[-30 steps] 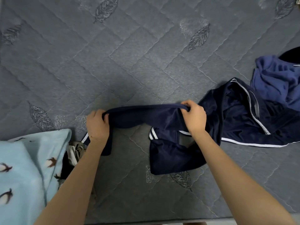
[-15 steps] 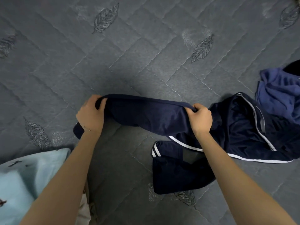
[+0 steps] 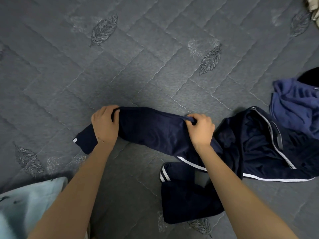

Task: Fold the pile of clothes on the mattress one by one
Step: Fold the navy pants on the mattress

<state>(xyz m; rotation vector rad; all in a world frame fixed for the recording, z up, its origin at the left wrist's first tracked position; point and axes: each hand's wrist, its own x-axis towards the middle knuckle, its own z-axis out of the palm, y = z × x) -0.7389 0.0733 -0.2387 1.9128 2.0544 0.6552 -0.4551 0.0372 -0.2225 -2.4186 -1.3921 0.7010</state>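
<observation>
A dark navy garment with white stripes (image 3: 155, 131) lies stretched across the grey quilted mattress (image 3: 138, 57). My left hand (image 3: 105, 125) grips its left end, fingers curled over the top edge. My right hand (image 3: 201, 129) pinches the same edge farther right. Between the hands the cloth is pulled into a taut band. The rest of the garment trails right and down, with a folded flap (image 3: 186, 200) near my right forearm.
A crumpled blue garment (image 3: 296, 107) lies at the right edge, partly on the navy one. A light blue cloth (image 3: 25, 204) sits at the lower left. A pale fabric scrap (image 3: 313, 4) shows at the top right corner.
Both hands have carried the navy garment's edge farther up the mattress and spread it wider. The light blue cloth has slipped lower in the frame.
</observation>
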